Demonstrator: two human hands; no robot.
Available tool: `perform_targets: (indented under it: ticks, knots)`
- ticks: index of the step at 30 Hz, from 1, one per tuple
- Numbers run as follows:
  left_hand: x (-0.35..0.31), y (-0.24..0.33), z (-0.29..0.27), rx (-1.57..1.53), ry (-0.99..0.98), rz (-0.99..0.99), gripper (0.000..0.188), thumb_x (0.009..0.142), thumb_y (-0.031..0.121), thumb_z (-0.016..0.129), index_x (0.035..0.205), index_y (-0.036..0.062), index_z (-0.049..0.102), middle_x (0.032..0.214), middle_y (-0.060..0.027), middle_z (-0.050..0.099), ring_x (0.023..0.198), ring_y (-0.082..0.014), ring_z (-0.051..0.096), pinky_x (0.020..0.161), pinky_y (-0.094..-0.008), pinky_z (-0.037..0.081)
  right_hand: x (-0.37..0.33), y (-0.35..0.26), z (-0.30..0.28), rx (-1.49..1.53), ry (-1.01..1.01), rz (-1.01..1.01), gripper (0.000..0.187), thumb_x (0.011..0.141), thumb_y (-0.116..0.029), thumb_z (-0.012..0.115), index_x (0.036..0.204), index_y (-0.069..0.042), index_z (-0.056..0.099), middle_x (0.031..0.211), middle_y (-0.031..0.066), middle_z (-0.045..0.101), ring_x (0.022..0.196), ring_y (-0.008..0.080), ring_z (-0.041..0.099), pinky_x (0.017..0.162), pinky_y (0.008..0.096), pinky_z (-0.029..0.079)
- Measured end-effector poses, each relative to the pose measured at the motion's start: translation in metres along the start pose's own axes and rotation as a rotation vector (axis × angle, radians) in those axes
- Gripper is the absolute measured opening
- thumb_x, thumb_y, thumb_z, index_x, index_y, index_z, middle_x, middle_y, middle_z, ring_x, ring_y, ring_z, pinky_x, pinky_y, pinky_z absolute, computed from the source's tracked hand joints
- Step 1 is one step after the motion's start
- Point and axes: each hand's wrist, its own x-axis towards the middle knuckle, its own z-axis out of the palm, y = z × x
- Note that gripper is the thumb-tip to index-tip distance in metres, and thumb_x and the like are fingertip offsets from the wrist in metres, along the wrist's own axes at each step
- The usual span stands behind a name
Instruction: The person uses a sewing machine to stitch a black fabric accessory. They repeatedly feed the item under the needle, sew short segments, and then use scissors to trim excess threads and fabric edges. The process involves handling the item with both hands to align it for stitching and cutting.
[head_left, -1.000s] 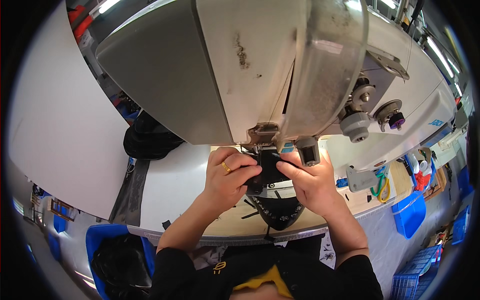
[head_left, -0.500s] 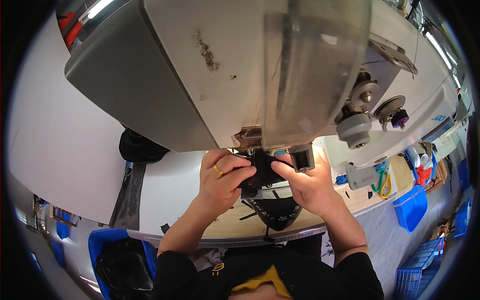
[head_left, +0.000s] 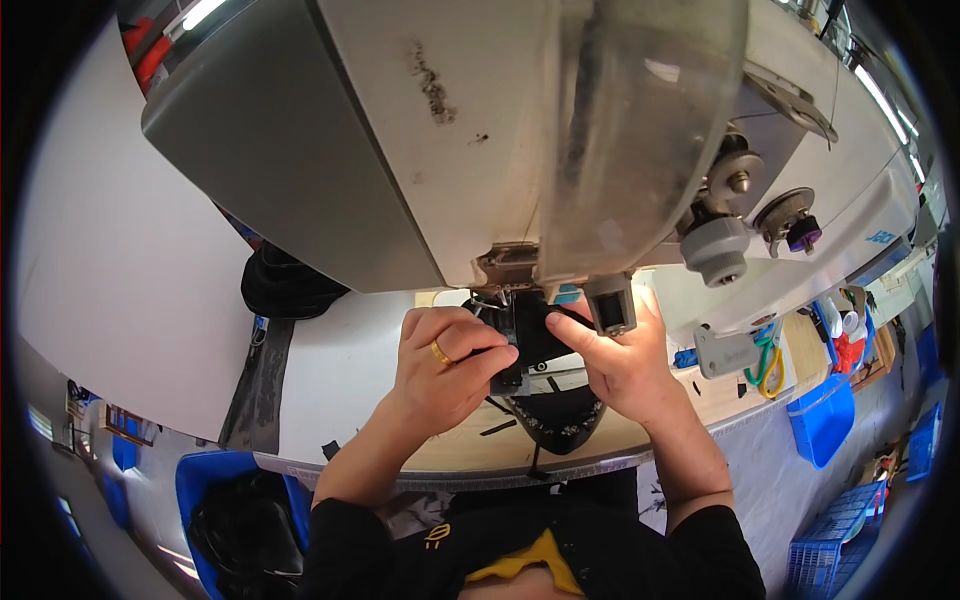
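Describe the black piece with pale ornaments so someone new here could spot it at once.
Start at the big white sewing machine, then drop to the left hand and right hand. Below and between them, near the front edge of the table, is a black rounded piece. Pale ornaments along its curve set it apart from the plain black strip to its left.

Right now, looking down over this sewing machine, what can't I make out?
- Head view: the right hand's fingers, partly hidden by a grey bracket.
- Head view: what lies under the left hand's curled fingers, which cover it.
- Head view: the far edge of the black piece, hidden by the sewing machine.
- Head view: how many black items fill the blue bin; too dark to count.
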Motion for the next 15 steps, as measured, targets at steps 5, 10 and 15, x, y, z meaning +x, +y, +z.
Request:
perform_targets:
  ticks: [5,10,15]
  knots:
    - [-0.003,-0.005,0.007,0.038,0.044,0.008,0.032,0.054,-0.001,0.066,0.084,0.0117,0.07,0.088,0.0029,0.062,0.079,-0.0199,0.057,0.07,-0.0333,0.038,0.003,-0.001,0.004,0.035,0.022,0.066,0.042,0.068,0.007,0.061,0.103,-0.014,0.07,0.1,0.0091,0.066,0.087,0.0302,0.061,0.074,0.0402,0.043]
    - [-0.002,-0.009,0.014,0.071,0.08,-0.014,0.033,0.055,0.0,0.066,0.085,0.0135,0.068,0.087,0.0054,0.06,0.082,-0.0185,0.056,0.073,-0.033,0.037,0.003,0.01,0.01,-0.003,0.078,0.031,0.045,0.064,0.008,0.059,0.102,-0.014,0.07,0.099,0.0091,0.066,0.087,0.031,0.06,0.074,0.0401,0.044]
    - [-0.004,-0.008,0.013,0.072,0.062,-0.023,0.036,0.051,0.002,0.066,0.085,0.0133,0.068,0.087,0.0053,0.06,0.084,-0.0193,0.056,0.074,-0.0338,0.036,0.003,0.009,0.008,-0.018,0.049,0.022,0.044,0.062,0.007,0.06,0.101,-0.011,0.069,0.099,0.0102,0.066,0.086,0.0308,0.06,0.073,0.0403,0.043]
